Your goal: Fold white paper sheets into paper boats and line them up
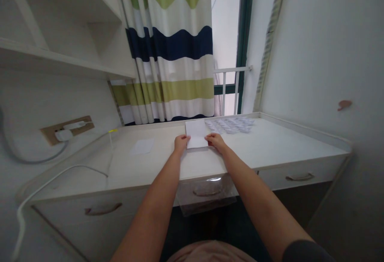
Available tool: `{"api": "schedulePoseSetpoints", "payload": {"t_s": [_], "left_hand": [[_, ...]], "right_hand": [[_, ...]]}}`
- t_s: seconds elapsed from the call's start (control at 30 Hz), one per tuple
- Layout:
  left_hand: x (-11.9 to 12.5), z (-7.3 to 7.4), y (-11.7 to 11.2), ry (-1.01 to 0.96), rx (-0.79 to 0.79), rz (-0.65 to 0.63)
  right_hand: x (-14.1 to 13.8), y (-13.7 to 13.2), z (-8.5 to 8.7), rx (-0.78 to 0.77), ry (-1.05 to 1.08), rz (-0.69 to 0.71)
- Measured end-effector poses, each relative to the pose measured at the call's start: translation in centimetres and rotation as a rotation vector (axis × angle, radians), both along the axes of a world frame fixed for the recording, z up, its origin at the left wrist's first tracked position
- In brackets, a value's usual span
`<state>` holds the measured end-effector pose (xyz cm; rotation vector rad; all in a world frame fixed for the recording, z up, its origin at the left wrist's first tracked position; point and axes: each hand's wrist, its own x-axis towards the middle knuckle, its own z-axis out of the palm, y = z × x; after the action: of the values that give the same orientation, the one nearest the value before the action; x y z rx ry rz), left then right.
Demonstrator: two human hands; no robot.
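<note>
The white paper [197,134] is between the two hands, toward the desk's [285,140] back edge. The left hand [181,143], fingers nearly closed, pinches its left side near the front corner; the right hand [215,140] pinches its right side likewise.

Can't tell if that white paper [196,134] is one sheet or several, too small tbh. White pieces [231,125] at the back are blurry mush. Curtain [180,42] gets cut off up top.
</note>
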<state>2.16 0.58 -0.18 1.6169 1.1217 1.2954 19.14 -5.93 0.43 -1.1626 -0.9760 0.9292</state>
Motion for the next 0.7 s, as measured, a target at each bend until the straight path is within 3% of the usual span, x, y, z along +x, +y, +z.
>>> {"api": "schedulePoseSetpoints", "payload": {"t_s": [0.2, 0.37, 0.7], "left_hand": [[0.44, 0.11, -0.67, -0.070, -0.042, -0.151], [0.68, 0.14, -0.94, -0.119, -0.118, -0.189], [0.85, 0.21, -0.75, -0.322, -0.109, -0.251]], "right_hand": [[-0.01, -0.26, -0.22, 0.045, -0.005, 0.076], [-0.19, -0.44, -0.13, 0.012, -0.025, 0.077], [-0.67, -0.36, 0.28, 0.040, 0.042, 0.076]]}}
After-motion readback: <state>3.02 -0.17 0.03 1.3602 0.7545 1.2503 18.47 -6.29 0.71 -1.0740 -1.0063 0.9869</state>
